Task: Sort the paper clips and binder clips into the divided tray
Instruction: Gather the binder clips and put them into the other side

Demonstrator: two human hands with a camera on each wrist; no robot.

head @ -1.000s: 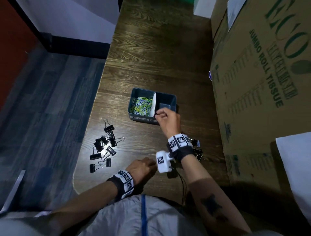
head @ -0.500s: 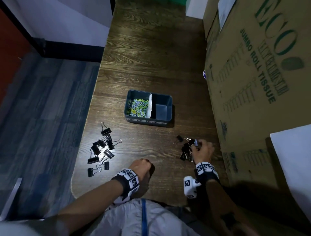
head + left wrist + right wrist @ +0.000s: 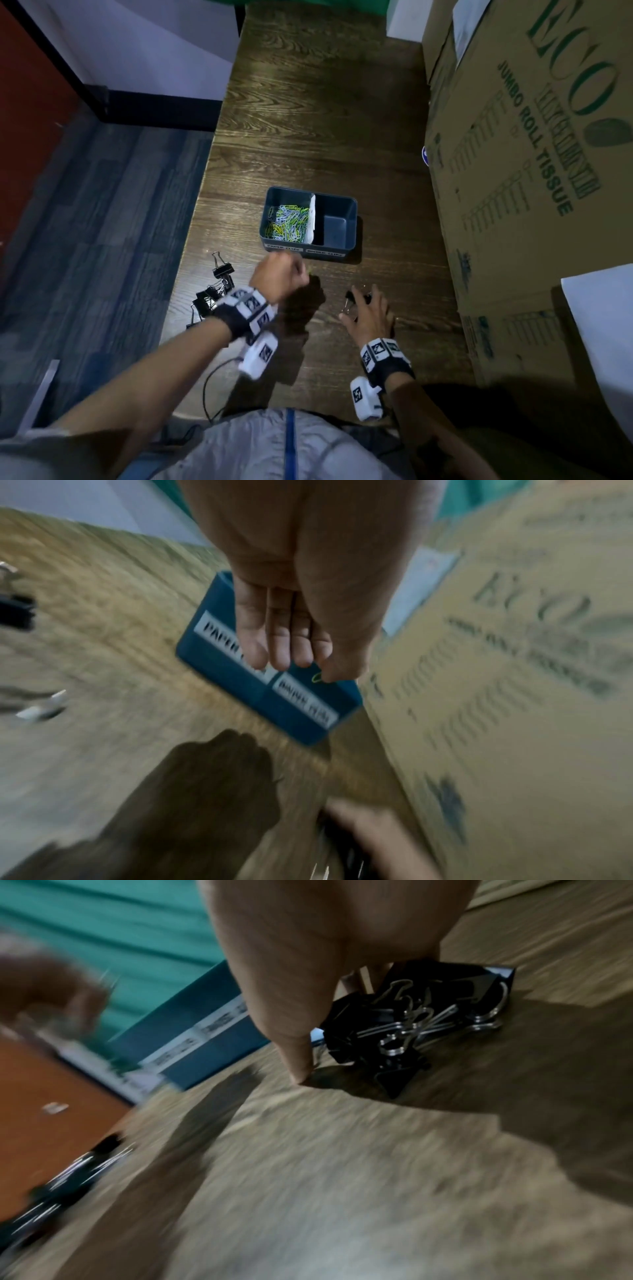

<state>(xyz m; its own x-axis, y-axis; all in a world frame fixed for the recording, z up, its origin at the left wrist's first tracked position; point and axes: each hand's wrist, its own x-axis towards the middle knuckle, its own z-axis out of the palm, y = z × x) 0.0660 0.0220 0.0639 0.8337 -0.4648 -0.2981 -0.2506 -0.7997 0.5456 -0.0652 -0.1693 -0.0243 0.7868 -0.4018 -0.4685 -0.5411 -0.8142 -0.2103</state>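
Note:
The blue divided tray (image 3: 352,219) stands mid-table; its left compartment holds coloured paper clips (image 3: 289,222), its right one shows only a bare floor. My left hand (image 3: 284,274) hovers just before the tray's front wall (image 3: 240,685). Its fingers are curled in, and the thumb pinches a green paper clip (image 3: 316,677). My right hand (image 3: 358,305) is cupped over a small heap of black binder clips (image 3: 411,1020) to the right. The fingers curl round the heap, and the thumb tip (image 3: 301,1074) rests on the table beside it.
More black binder clips (image 3: 214,294) lie scattered near the table's left edge, partly behind my left wrist. A big cardboard box (image 3: 531,171) walls off the right side. Dark wooden table (image 3: 308,120) stretches beyond the tray. A cable hangs at the near edge.
My left hand rose from the near table edge to the tray's front. My right hand left the tray's right compartment, went back to the right-hand binder clips, and now cups them.

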